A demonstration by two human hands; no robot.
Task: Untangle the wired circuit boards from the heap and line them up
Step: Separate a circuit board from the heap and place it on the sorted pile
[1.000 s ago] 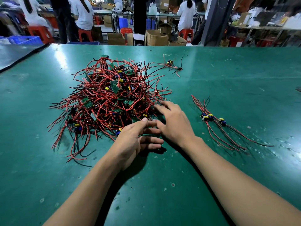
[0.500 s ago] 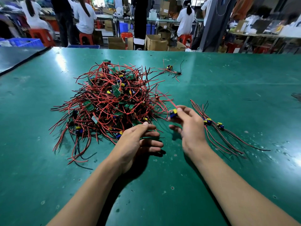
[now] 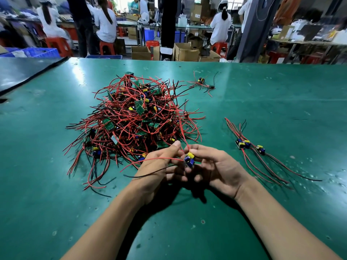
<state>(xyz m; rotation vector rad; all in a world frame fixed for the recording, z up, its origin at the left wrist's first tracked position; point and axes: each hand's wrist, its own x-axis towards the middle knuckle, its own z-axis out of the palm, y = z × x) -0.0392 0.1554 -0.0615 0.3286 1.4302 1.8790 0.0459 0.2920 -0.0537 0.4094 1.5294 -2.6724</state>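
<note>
Scanning from the left edge, I log a dark mat lying over the far corner of the green table. Next comes the heap, a mound of red and black leads with small green boards caught among them. It rests on the table left of centre, its loose ends fanning out toward the near side.

At the heap's near right edge the left hand is held just above the table, its back to the camera. Its thumb and curled fingers pinch wires right beside a circuit board. That board carries yellow and blue components and sits between the two hands. A red lead runs from it up into the heap, and a black lead trails leftward across the left hand, with a second red one above it.

The right hand is turned palm up, thumb and forefinger closed on the board, the remaining fingers loosely curled beneath.

Farther back, a stray wired board lies apart from the heap. To the right of the hands and well apart from them, a row of wired boards lies flat on the table, leads stretched roughly parallel.

Beyond the table I note people on red stools and open cardboard boxes
</note>
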